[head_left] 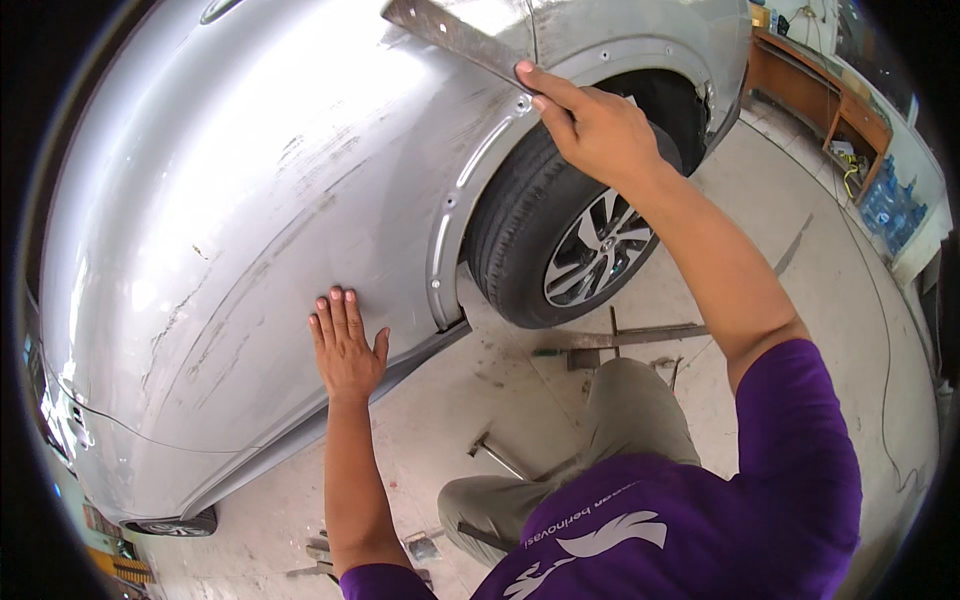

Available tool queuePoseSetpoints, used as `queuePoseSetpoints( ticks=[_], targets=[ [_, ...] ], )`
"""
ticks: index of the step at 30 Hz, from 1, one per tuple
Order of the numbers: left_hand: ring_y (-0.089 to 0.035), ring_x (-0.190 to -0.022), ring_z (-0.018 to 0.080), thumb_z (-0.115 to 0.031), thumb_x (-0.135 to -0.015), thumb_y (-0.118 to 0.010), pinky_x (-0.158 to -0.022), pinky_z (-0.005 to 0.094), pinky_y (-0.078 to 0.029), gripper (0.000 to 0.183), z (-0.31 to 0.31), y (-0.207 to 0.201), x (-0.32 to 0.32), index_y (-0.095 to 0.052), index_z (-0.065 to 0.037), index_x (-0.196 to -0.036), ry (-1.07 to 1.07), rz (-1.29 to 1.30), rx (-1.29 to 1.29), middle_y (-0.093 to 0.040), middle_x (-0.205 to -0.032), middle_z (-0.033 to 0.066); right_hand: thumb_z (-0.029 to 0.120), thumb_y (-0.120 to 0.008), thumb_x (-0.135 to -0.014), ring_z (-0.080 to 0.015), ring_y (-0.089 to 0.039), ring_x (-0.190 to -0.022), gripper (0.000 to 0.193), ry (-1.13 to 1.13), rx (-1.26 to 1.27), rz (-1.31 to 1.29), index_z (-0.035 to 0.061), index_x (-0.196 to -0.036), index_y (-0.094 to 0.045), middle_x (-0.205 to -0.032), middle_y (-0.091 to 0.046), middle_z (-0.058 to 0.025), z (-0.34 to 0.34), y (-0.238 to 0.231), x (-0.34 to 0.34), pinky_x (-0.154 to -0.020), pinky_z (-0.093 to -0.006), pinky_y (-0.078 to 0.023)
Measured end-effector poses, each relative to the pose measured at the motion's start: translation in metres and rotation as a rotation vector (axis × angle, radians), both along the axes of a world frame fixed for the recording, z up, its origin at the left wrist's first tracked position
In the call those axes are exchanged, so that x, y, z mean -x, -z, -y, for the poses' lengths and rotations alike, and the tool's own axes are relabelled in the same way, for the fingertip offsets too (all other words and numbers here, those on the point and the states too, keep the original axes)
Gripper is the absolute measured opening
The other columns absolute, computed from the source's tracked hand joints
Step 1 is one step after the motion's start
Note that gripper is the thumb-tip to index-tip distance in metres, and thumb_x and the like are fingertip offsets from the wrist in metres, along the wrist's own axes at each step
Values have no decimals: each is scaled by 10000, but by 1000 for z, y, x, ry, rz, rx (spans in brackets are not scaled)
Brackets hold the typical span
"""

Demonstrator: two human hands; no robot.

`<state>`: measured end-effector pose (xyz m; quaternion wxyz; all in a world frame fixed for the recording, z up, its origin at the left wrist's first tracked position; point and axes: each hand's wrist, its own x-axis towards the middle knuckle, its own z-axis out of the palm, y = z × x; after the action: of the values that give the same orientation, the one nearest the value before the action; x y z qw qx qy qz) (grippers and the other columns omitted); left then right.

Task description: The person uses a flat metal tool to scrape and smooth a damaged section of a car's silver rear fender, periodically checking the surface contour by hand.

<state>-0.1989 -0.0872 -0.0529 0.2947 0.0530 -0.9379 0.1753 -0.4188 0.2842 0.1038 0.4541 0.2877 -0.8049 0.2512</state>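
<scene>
Bodywork [250, 250] of a silver car fills the left and top, cut off by the picture's upper edge; glare washes out some paint, and dark scratches run across the panel. Below and to the right is pale floor [840, 310]. The person, seen from above in a purple shirt [700, 520] and grey-green trousers [640, 405], sits or crouches beside the car; the lower legs are hidden. A wheel [525, 235] shows under the arch, its top in shadow and partly behind the right hand and wrist. At upper right stands a brown desk [790, 75], its contents too small to make out, with blue bottles [890, 205] near it.

The right hand [607, 135] grips one end of a flat metal bar [455, 40], index finger and thumb toward the bar; the other fingers are mostly hidden. The bar lies over the panel just above the wheel arch; whether it touches the paint cannot be told. The left hand [346, 350] is flat and open against the lower panel, fingers together, thumb apart, palm hidden. A small hammer [497, 457] lies near the knees, its handle end hard to distinguish.
</scene>
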Motion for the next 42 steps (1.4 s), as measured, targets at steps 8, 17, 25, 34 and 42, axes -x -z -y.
queuePoseSetpoints(
  ticks=[8,17,25,34,42],
  targets=[
    [-237,-1499,437,-403,-919,-655,-1187,613,-205,771,-3,80,-61,-340,-109,-1558,-38,98,-206,-249,-1648,168,386,-563,-1000,-350,-673,-667,367,-21,-55,58,382,-1365,-598,-709,-667,-142,2,-11,1,-650,-446,-546],
    [-223,-1494,466,-489,-952,-584,-1193,628,-182,620,-37,223,-201,-554,-88,-1425,-464,577,-957,-349,-1597,194,364,-558,-1008,-321,-682,-711,370,18,-297,26,389,-1376,-591,-806,-709,-101,-16,-9,33,-651,-426,-539],
    [-328,-1436,485,-464,-1003,-472,-1201,568,-228,589,-52,284,-264,-562,-44,-1406,-512,567,-1175,-439,-1517,253,326,-595,-993,-314,-662,-671,384,95,-340,-4,376,-1373,-603,-777,-681,-129,-10,-20,22,-630,-416,-527],
    [-234,-1486,468,-633,-996,-392,-1193,613,-181,707,-75,276,-247,-584,-88,-1404,-741,492,-1359,-373,-1585,191,261,-612,-993,-295,-717,-802,374,75,-254,48,308,-1364,-626,-949,-739,-125,1,-32,14,-720,-362,-554],
    [-321,-1450,458,-582,-1008,-431,-1211,533,-213,679,-73,275,-253,-612,-27,-1356,-804,416,-1358,-469,-1510,216,229,-637,-969,-286,-711,-759,386,69,-290,37,274,-1353,-637,-881,-735,-128,13,-30,-3,-696,-361,-553]
  ],
)
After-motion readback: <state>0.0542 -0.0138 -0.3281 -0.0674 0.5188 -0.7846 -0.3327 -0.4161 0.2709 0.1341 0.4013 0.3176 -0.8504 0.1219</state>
